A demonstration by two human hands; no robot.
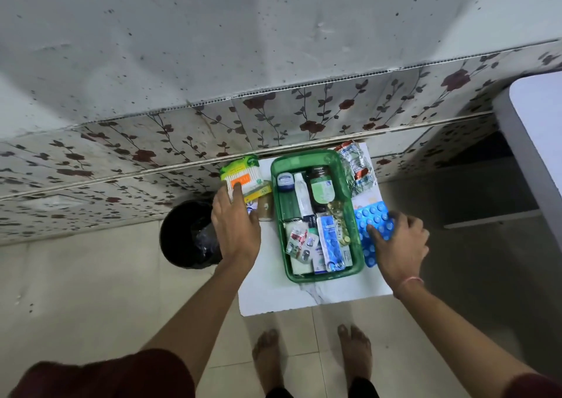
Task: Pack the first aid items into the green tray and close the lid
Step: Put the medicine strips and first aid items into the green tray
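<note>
A green tray [304, 157] stands on a small white table [273, 294] against the wall, holding a brown bottle, a white tube, a small round tin, boxes and blister packs. My left hand [235, 227] lies left of the tray, fingers on a pack of cotton buds [243, 171]. Beneath that hand are a yellow box and a tan roll, partly hidden. My right hand [398, 242] presses its fingers on blue blister strips [372, 218] lying right of the tray. Silver and red blister strips [354, 166] rest at the tray's far right corner.
A black bin [185, 233] with a plastic liner stands on the floor left of the table. A floral-tiled wall runs behind. A white surface edge [529, 142] is at the right. My bare feet [310, 358] stand on the tiled floor below the table.
</note>
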